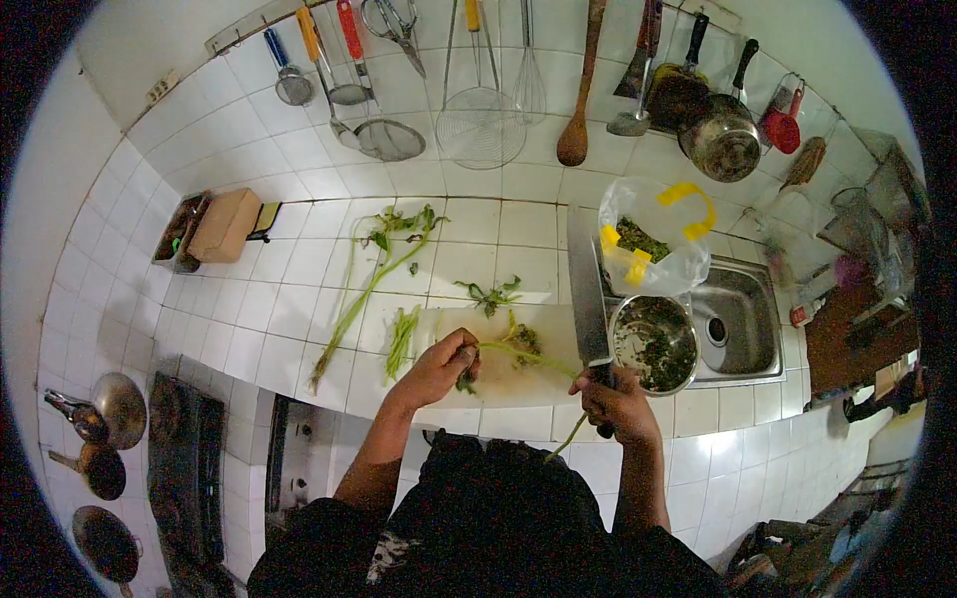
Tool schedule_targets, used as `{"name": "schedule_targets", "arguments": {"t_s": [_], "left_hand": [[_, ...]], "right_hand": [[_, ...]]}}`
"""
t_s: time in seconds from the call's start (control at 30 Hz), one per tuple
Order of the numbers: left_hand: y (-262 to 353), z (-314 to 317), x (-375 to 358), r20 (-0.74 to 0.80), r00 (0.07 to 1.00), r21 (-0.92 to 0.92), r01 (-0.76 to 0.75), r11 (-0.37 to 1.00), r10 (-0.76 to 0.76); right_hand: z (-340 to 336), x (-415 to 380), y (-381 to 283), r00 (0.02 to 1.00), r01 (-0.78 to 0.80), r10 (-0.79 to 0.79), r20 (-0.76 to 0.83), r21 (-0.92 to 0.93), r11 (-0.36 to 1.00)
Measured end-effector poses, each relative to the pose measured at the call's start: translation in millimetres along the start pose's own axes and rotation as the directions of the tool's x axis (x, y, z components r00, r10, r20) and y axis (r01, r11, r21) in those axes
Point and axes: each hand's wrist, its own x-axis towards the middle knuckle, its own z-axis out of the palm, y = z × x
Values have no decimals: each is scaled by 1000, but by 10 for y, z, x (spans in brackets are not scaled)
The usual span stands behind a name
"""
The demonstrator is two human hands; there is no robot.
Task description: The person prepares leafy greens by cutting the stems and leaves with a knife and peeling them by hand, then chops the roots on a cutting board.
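Observation:
My left hand (439,369) is closed over the cutting board (548,389), with dark leaf bits under its fingers. A long green stem (528,355) runs from it to my right hand (620,404), and its lower end hangs past the counter edge. My right hand grips the black handle of a large knife (586,289), blade pointing away from me, and appears to pinch the stem too. Between my hands lies a small heap of wilted greens (526,346). A leafy sprig (490,296) sits at the board's far edge. Left of the board are cut stems (402,342) and longer leafy stalks (369,299).
A metal bowl (686,344) with chopped greens stands right of the board, beside the sink (743,319). Behind it is a plastic bag (678,249) with greens. A cardboard box (224,225) is at the far left. Utensils, including a wooden spoon (574,140), hang on the wall.

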Motion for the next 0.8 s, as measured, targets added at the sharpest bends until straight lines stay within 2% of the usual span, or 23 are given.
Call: {"name": "schedule_targets", "arguments": {"t_s": [0.03,0.07,0.13,0.17,0.23,0.27,0.33,0.37,0.43,0.5,0.53,0.57,0.6,0.63,0.7,0.73,0.8], "left_hand": [[-59,14,16,-16,996,-86,82,993,-84],[-119,21,42,-15,996,-86,81,993,-83],[-131,61,81,-146,974,328,-117,937,173],[-137,84,98,-144,974,327,-119,938,173],[-97,108,156,-237,953,386,-86,919,188],[-73,108,186,-236,952,388,-90,917,194],[-32,113,247,-297,893,448,-181,875,337],[-20,119,273,-293,894,446,-185,876,338],[-14,128,304,-299,823,558,-260,788,484],[-719,-193,498,-536,670,643,-71,763,514],[-792,-432,402,-531,673,644,-74,762,514],[-865,-708,272,-627,667,560,27,828,403],[-902,-960,221,-706,646,469,118,876,291],[-879,-1077,277,-769,614,368,199,908,178],[-920,-1050,361,-689,673,394,40,918,267],[-900,-936,451,-650,677,373,-111,921,345],[-742,-663,611,-596,751,284,-133,950,283]], "right_hand": [[23,-18,-21,1000,1,-1,-2,0,1000],[50,-43,-44,1000,-30,30,2,-28,999],[41,-46,-2,997,-56,61,39,-124,991],[66,-70,13,997,-56,61,36,-123,991],[164,-92,26,999,-20,29,24,-313,949],[186,-125,-4,996,-59,77,34,-367,928],[195,-194,5,996,-76,85,12,-334,939],[188,-237,-1,995,-99,101,-9,-304,948],[150,-380,-78,997,-76,69,-33,-283,956],[14,-616,-163,996,-87,91,13,-193,977],[-105,-772,-165,1000,-3,4,5,-123,992],[-224,-896,-146,995,32,-44,-91,-127,991],[-324,-995,-182,987,39,-43,-156,-28,999],[-472,-1034,-137,984,109,-101,-148,48,993],[-565,-1050,-46,947,225,-178,-267,156,962],[-571,-1047,-107,954,156,-118,-276,122,980],[-511,-926,-50,951,151,-91,-297,185,971]]}}
